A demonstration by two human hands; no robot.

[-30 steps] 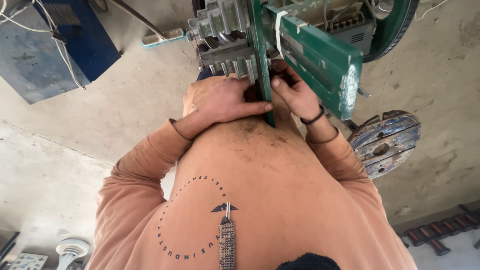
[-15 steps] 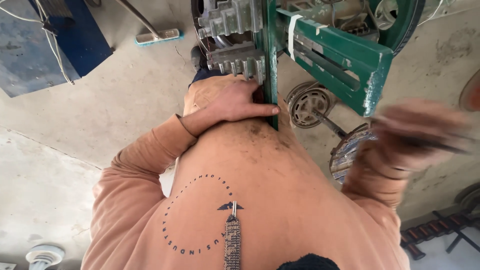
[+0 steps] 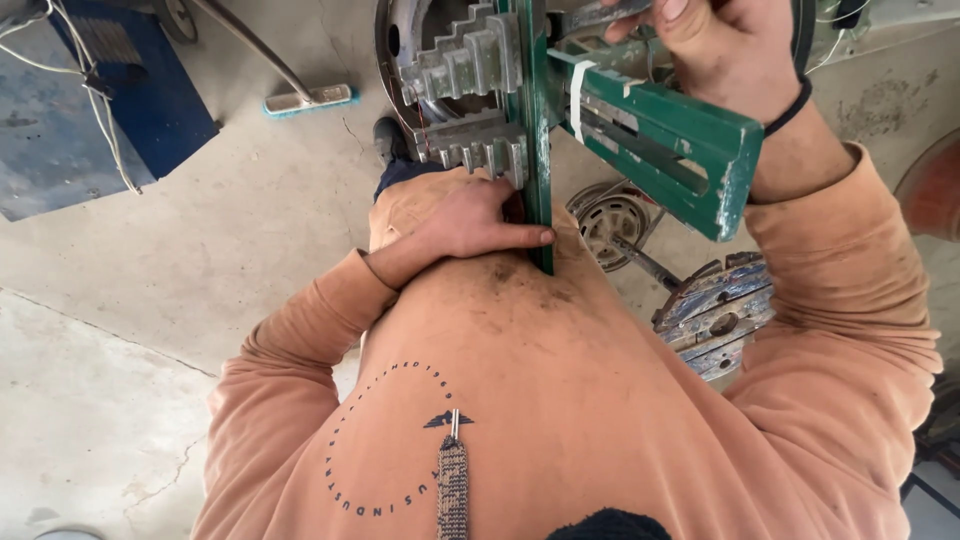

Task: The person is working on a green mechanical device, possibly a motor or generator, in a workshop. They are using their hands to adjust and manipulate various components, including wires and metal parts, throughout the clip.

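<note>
Two hands touch one green metal machine (image 3: 660,130). The left hand (image 3: 470,220) lies open and flat against the machine's thin near edge, close to the belly. The right hand (image 3: 720,50) is closed around a bar higher up, far right.

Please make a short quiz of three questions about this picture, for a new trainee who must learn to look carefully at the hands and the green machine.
1. True or false: the left hand rests flat on the concrete floor.
2. Which part does the right hand grip?
A. the stepped grey metal pulley
B. the top of the green machine frame
C. the blue cabinet
3. Fill in: the left index finger points toward the upright green ____.

Key: 1 false, it presses against the person's body beside the plate; 2 B; 3 plate.
</note>
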